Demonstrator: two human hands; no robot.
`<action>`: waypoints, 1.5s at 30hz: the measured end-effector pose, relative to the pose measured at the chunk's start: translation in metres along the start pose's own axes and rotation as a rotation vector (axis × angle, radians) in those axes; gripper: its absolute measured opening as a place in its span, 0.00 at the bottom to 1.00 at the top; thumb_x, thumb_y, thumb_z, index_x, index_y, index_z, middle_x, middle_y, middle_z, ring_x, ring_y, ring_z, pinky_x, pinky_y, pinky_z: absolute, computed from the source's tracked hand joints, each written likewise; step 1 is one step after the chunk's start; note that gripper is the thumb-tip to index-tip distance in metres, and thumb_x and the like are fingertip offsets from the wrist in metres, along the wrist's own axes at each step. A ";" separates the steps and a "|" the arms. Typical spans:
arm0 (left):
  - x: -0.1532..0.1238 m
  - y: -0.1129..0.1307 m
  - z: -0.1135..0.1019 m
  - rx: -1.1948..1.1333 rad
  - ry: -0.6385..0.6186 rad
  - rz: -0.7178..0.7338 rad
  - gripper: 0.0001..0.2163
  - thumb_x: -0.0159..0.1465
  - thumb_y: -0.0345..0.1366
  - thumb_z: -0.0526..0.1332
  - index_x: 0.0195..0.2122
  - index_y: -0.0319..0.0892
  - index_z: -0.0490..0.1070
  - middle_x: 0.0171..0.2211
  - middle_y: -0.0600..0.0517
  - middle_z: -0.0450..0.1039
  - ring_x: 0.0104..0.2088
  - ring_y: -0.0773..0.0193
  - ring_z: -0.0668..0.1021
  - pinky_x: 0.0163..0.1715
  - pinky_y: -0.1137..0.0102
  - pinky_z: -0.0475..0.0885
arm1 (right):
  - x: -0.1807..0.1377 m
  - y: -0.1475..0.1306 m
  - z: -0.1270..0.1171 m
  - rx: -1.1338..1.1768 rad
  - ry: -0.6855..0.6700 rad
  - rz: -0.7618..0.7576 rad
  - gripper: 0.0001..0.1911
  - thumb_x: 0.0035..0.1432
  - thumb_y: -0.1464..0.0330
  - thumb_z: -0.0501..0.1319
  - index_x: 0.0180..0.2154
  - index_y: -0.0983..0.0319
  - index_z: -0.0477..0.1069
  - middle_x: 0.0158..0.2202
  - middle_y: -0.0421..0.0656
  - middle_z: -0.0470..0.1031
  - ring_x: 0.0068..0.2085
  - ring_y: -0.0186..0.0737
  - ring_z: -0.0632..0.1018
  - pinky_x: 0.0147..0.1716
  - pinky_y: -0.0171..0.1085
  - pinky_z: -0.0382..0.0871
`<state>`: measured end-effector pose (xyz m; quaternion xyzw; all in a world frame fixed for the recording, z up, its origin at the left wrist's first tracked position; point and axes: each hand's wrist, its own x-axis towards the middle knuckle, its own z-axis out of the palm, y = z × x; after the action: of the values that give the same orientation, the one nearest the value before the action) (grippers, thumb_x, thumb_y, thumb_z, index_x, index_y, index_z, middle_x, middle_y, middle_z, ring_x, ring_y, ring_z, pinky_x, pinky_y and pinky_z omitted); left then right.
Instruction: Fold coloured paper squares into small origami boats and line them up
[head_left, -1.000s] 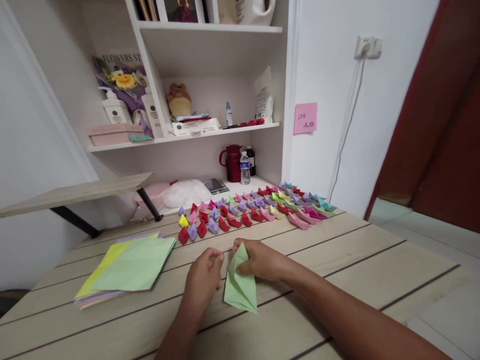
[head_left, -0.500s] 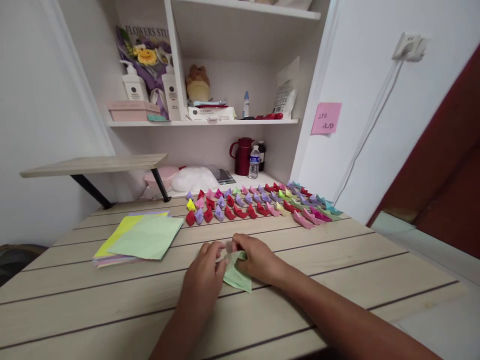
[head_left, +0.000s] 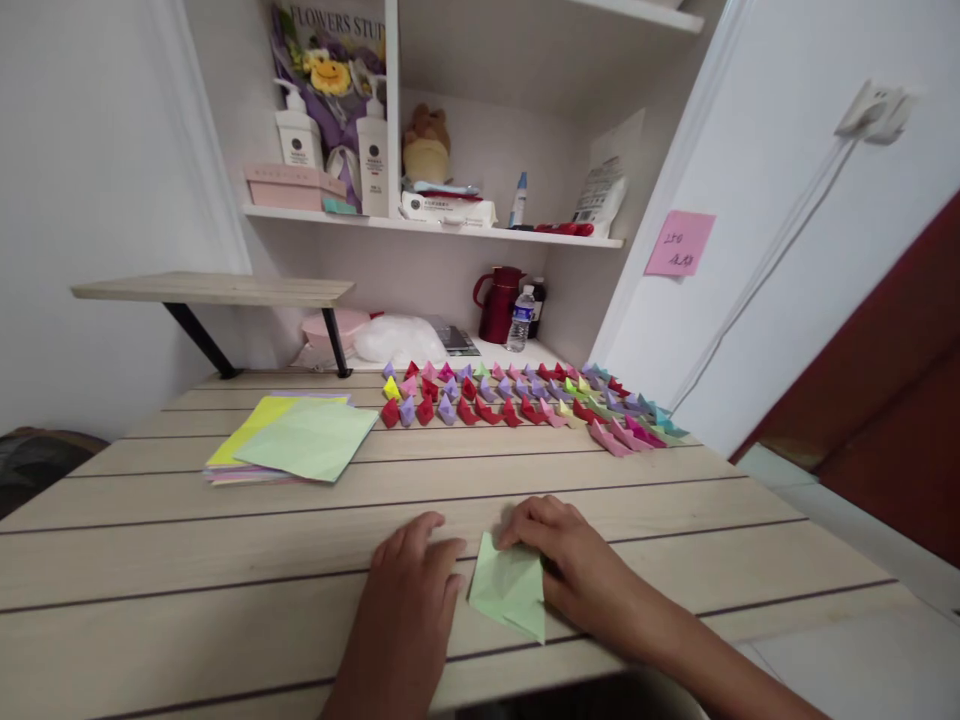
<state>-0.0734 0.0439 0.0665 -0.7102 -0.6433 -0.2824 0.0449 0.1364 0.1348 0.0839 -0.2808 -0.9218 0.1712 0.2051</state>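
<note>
A folded piece of light green paper (head_left: 508,588) is between my hands, close to the table's front edge. My right hand (head_left: 566,560) pinches its upper right side, fingertips on top and thumb partly hidden. Just left of the paper, my left hand (head_left: 412,590) is apart from it, fingers spread and holding nothing. To the left lies a stack of square paper sheets (head_left: 307,440), a pale green one uppermost with a yellow one under it. Beyond my hands stand rows of small folded paper boats (head_left: 510,410) in red, purple, pink, green and blue.
The slatted wooden table (head_left: 225,560) runs back to a white shelf unit (head_left: 435,228). A small raised wooden shelf (head_left: 217,290) on black legs is at the back left. A dark red jug (head_left: 498,305) and a water bottle (head_left: 520,320) stand behind the boats.
My left hand has let go of the green paper and opened. The paper, held by my right hand, has moved right and nearer and now lies flatter. The view has tilted slightly.
</note>
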 end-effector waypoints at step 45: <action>-0.038 0.027 0.022 0.264 0.243 0.349 0.21 0.65 0.38 0.57 0.59 0.44 0.64 0.60 0.43 0.69 0.62 0.52 0.68 0.59 0.54 0.60 | -0.038 -0.016 0.002 -0.114 0.135 0.298 0.09 0.59 0.64 0.65 0.31 0.59 0.67 0.48 0.42 0.73 0.48 0.47 0.71 0.45 0.47 0.59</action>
<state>-0.0407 0.0152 0.0387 -0.7594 -0.5319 -0.2673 0.2625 0.1571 0.0992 0.0788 -0.4363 -0.8623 0.1279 0.2229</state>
